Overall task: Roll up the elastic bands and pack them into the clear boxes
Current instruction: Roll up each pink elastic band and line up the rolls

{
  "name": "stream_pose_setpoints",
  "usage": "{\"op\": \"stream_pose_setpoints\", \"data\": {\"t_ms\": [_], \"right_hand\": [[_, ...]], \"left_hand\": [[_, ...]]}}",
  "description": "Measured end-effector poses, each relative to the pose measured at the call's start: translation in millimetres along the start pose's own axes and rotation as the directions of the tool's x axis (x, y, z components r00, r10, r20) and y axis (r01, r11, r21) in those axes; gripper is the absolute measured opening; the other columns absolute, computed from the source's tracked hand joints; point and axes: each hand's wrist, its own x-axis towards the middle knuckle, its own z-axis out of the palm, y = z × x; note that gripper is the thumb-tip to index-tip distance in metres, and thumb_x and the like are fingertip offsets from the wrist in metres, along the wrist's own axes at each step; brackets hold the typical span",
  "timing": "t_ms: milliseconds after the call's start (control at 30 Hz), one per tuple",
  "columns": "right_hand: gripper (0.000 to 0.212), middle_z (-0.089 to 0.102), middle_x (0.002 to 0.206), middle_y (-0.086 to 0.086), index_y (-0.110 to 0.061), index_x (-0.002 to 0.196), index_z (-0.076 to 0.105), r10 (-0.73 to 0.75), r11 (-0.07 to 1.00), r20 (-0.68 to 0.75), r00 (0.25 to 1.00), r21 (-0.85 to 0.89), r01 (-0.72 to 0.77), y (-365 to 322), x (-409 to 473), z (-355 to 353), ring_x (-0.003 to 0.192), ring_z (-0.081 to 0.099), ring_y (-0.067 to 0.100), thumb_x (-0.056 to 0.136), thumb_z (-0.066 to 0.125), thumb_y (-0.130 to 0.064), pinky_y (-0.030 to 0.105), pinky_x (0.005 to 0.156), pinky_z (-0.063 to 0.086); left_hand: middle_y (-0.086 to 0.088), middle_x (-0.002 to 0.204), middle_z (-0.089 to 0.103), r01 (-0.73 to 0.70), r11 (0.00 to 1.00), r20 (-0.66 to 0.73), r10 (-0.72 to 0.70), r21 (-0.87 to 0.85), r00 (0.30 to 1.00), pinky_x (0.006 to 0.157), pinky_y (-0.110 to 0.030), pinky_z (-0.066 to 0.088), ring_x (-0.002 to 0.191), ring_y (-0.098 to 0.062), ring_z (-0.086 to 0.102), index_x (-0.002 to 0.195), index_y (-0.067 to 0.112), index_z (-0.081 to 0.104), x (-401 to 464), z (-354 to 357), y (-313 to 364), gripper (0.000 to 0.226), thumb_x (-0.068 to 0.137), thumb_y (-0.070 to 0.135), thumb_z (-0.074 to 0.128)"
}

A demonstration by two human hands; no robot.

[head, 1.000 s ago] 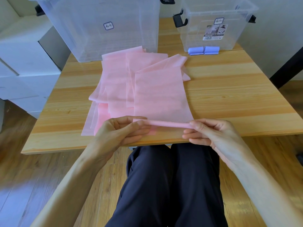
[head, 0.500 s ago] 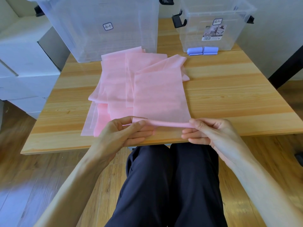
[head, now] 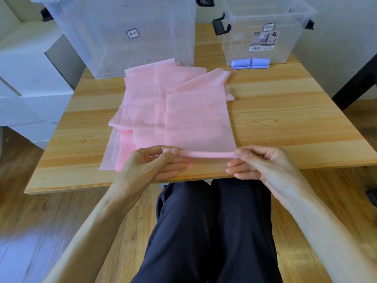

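A long pink elastic band (head: 195, 119) lies in loose folds on the wooden table (head: 285, 119). Its near end is wound into a thin roll (head: 208, 154) close to the table's front edge. My left hand (head: 151, 166) pinches the roll's left end and my right hand (head: 263, 162) pinches its right end. Two clear boxes stand at the back: a large one (head: 122, 33) on the left and a smaller one (head: 263, 31) on the right. Two rolled blue bands (head: 251, 63) lie side by side in front of the smaller box.
White drawers or cabinets (head: 26, 88) stand left of the table. A dark table leg or frame (head: 355, 84) runs at the right. My dark-trousered legs (head: 210, 231) are under the front edge, over a wooden floor.
Both hands have shifted slightly forward on the table with the roll, which looks a little thicker. Nothing else has moved.
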Motion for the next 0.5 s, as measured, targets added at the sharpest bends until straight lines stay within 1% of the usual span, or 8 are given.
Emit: {"op": "stream_pose_setpoints", "data": {"t_ms": [67,100,200,233,300,367,433,500], "right_hand": [[0.034,0.075,0.082,0.02,0.002,0.096,0.073,-0.004,1.0,-0.013,1.0,-0.009,0.004,0.2,0.5,0.6,0.074,0.075,0.029,0.077,0.069,-0.026,0.024,0.06,0.061],[0.034,0.075,0.083,0.02,0.002,0.096,0.073,-0.003,1.0,-0.012,1.0,-0.002,0.003,0.3,0.5,0.4,0.075,0.075,0.03,0.077,0.069,-0.026,0.025,0.06,0.061],[0.028,0.075,0.089,0.019,-0.003,0.104,0.073,-0.009,1.0,0.03,1.0,0.02,0.009,0.8,-0.6,-0.8,0.081,0.075,0.029,0.081,0.069,-0.018,0.027,0.067,0.062],[0.026,0.075,0.09,0.019,-0.003,0.105,0.073,-0.014,1.0,0.036,0.999,0.018,0.014,1.4,-1.0,-1.2,0.083,0.075,0.029,0.082,0.068,-0.016,0.027,0.069,0.062],[0.025,0.075,0.088,0.019,-0.002,0.102,0.073,-0.021,1.0,0.019,1.0,0.006,0.021,2.3,-1.2,-1.7,0.081,0.075,0.03,0.083,0.067,-0.018,0.027,0.068,0.062],[0.029,0.075,0.086,0.019,0.0,0.099,0.072,-0.022,1.0,-0.008,1.0,-0.006,0.022,2.8,-0.7,-1.2,0.079,0.075,0.031,0.081,0.068,-0.022,0.028,0.066,0.062],[0.033,0.075,0.086,0.019,0.001,0.1,0.072,-0.022,1.0,-0.018,1.0,0.005,0.022,2.6,-0.4,-0.7,0.079,0.075,0.031,0.079,0.068,-0.024,0.028,0.066,0.062],[0.031,0.075,0.089,0.018,-0.002,0.104,0.072,-0.034,0.999,-0.001,0.999,0.023,0.034,2.4,-0.6,-0.8,0.082,0.075,0.03,0.08,0.068,-0.021,0.027,0.068,0.062]], "left_hand": [[-0.01,0.097,0.077,-0.007,1.0,0.008,0.007,0.001,1.0,0.082,-0.023,0.059,0.096,-0.019,0.074,0.107,0.008,0.071,0.2,-0.2,-1.5,0.035,0.082,0.031,0.065],[-0.011,0.096,0.078,-0.01,1.0,0.002,0.01,0.004,1.0,0.08,-0.023,0.059,0.095,-0.019,0.075,0.106,0.008,0.071,0.5,0.2,-2.0,0.035,0.081,0.032,0.065],[-0.009,0.091,0.078,-0.012,1.0,-0.05,0.013,0.008,0.999,0.071,-0.018,0.059,0.089,-0.017,0.075,0.103,0.007,0.071,1.9,1.1,-2.7,0.037,0.078,0.035,0.065],[-0.009,0.092,0.078,-0.012,1.0,-0.052,0.012,0.008,0.999,0.07,-0.018,0.059,0.089,-0.017,0.076,0.102,0.007,0.071,1.9,0.8,-2.4,0.037,0.079,0.035,0.065],[-0.011,0.098,0.077,-0.014,1.0,-0.015,0.015,0.002,1.0,0.077,-0.021,0.059,0.093,-0.019,0.075,0.105,0.006,0.07,2.1,-0.1,-2.5,0.036,0.082,0.033,0.063],[-0.013,0.101,0.077,-0.024,0.999,0.017,0.025,-0.03,1.0,0.084,-0.025,0.059,0.097,-0.022,0.074,0.109,0.005,0.069,1.6,-0.2,-3.2,0.036,0.083,0.029,0.063],[-0.014,0.1,0.076,-0.031,0.998,0.016,0.032,-0.049,0.999,0.083,-0.026,0.059,0.096,-0.024,0.074,0.107,0.004,0.069,1.4,0.4,-3.6,0.035,0.082,0.028,0.063],[-0.014,0.098,0.077,-0.036,0.999,0.005,0.036,-0.034,0.999,0.085,-0.028,0.059,0.095,-0.024,0.075,0.106,0.003,0.068,1.9,1.7,-3.6,0.037,0.081,0.03,0.063]]}}
